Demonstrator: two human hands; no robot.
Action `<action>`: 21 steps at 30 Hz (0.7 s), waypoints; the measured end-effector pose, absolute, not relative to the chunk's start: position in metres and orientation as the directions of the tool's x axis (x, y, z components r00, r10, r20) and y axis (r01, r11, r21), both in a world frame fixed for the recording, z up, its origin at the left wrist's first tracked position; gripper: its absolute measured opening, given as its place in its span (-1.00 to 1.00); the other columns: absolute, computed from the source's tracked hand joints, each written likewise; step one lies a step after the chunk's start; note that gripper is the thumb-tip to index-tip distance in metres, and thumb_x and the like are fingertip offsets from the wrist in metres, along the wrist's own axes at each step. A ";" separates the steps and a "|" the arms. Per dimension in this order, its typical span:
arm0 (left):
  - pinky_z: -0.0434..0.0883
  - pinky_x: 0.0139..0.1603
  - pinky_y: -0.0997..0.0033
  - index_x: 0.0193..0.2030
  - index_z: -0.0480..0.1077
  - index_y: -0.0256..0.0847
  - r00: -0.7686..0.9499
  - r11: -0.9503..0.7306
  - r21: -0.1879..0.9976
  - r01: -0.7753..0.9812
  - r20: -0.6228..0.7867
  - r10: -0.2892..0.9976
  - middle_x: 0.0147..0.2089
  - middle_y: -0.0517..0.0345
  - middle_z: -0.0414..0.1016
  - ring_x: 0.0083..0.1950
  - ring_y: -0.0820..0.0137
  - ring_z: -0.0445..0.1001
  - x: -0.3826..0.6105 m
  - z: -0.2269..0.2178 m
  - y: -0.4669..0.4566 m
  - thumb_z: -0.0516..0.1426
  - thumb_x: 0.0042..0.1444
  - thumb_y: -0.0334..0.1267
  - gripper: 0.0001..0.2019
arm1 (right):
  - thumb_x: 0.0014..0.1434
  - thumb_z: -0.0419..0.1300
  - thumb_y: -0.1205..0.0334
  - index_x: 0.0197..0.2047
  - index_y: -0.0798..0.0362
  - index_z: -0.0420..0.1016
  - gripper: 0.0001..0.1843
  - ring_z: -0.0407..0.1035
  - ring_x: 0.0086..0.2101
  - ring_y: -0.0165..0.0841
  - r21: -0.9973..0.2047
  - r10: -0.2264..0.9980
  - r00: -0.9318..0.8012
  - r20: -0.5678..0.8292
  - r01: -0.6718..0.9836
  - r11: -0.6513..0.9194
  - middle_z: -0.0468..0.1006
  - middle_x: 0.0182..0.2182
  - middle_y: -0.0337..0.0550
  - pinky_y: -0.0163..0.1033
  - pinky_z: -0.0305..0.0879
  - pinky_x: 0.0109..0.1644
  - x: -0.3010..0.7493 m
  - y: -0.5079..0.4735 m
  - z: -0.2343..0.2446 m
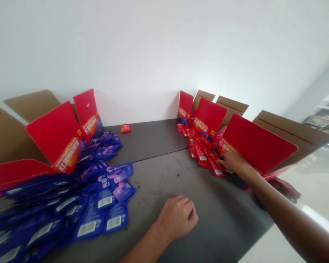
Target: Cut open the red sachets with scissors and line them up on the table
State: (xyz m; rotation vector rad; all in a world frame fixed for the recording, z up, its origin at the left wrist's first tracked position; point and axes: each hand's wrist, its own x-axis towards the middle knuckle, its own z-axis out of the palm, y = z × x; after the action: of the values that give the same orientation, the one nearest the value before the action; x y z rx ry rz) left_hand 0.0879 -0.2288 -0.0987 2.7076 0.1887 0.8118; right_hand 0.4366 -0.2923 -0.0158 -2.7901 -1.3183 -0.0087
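White wall (164,47), plain, fills top of view. Grey work table (156,182), two dark panels w/ seam across, runs from wall toward wearer; glossy pale floor (315,233) visible past its rt edge. Left-side cartons (30,106): open cardboard display boxes, red printed panels (53,131), orange label bands w/ Chinese text, standing along table's L side. Right-side cartons (293,135): same type, in a row along rt side, red panels angled up. Blue sachets (57,208): large overlapping pile, barcodes showing, spread from L cartons onto table. Red sachets (201,155): smaller heap at foot of rt cartons. Lone red sachet (125,128): apart, on table near wall, between both groups. Right hand (234,163): reaches to red sachets, fingers (222,156) close together, tips touching heap, can't tell if gripping one. Left hand (178,218): on bare table, just rt of blue pile, fingers (190,210) loosely curled, nothing held.
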 end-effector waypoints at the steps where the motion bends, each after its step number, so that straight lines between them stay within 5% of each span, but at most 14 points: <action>1: 0.33 -0.41 0.43 -0.46 0.36 -0.19 0.833 -0.944 0.329 0.036 0.512 0.210 -0.48 0.19 0.43 -0.43 0.38 0.42 0.088 -0.098 -0.229 0.13 0.10 -0.41 -0.87 | 0.24 0.27 0.14 -0.40 0.05 0.60 -0.77 0.48 -0.48 -0.25 -0.021 0.776 0.630 -0.031 0.776 -0.631 0.56 -0.53 -0.08 -0.22 0.27 -0.36 0.437 -0.292 -0.016; 5: 0.33 -0.40 0.43 -0.46 0.36 -0.20 0.837 -0.943 0.331 0.042 0.503 0.214 -0.48 0.20 0.43 -0.43 0.38 0.43 0.087 -0.099 -0.229 0.14 0.10 -0.41 -0.87 | 0.32 0.13 0.21 -0.31 0.06 0.66 -0.72 0.54 -0.37 -0.19 0.054 0.774 0.630 -0.067 0.776 -0.628 0.64 -0.40 0.03 -0.19 0.32 -0.29 0.433 -0.288 -0.011; 9: 0.32 -0.40 0.43 -0.46 0.36 -0.20 0.834 -0.945 0.323 0.048 0.508 0.216 -0.47 0.21 0.43 -0.43 0.38 0.43 0.088 -0.099 -0.229 0.14 0.10 -0.42 -0.87 | 0.39 0.10 0.07 -0.19 0.09 0.67 -0.64 0.57 -0.27 -0.10 0.095 0.751 0.661 0.013 0.746 -0.659 0.67 -0.26 0.16 -0.17 0.28 -0.33 0.423 -0.292 0.007; 15: 0.31 -0.40 0.42 -0.46 0.34 -0.19 0.838 -0.947 0.317 0.044 0.505 0.208 -0.47 0.21 0.44 -0.42 0.39 0.43 0.087 -0.098 -0.228 0.14 0.11 -0.42 -0.85 | 0.33 0.18 0.10 -0.06 0.03 0.64 -0.73 0.57 -0.27 -0.16 0.045 0.776 0.588 0.229 0.790 -0.612 0.70 -0.22 0.03 -0.20 0.25 -0.32 0.393 -0.309 0.057; 18: 0.31 -0.41 0.41 -0.47 0.35 -0.19 0.837 -0.950 0.309 0.042 0.508 0.203 -0.47 0.21 0.44 -0.42 0.39 0.44 0.088 -0.099 -0.228 0.15 0.08 -0.42 -0.87 | 0.28 0.24 0.07 -0.02 -0.01 0.62 -0.72 0.57 -0.24 -0.16 -0.044 0.776 0.515 0.364 0.842 -0.538 0.69 -0.22 -0.04 -0.21 0.28 -0.29 0.370 -0.304 0.081; 21: 0.30 -0.44 0.39 -0.46 0.37 -0.19 0.841 -0.953 0.299 0.047 0.503 0.199 -0.47 0.22 0.45 -0.43 0.39 0.45 0.088 -0.100 -0.229 0.16 0.07 -0.39 -0.89 | 0.24 0.29 0.08 0.00 -0.06 0.61 -0.72 0.55 -0.33 -0.27 -0.254 0.789 0.452 0.417 0.891 -0.376 0.68 -0.28 -0.13 -0.26 0.33 -0.31 0.347 -0.274 0.087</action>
State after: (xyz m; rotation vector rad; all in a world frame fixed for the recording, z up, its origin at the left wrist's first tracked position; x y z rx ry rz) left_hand 0.0884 -0.2290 -0.1003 2.7451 0.1877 0.7939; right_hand 0.3475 -0.2742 0.0872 -2.2660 -1.4098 -0.3126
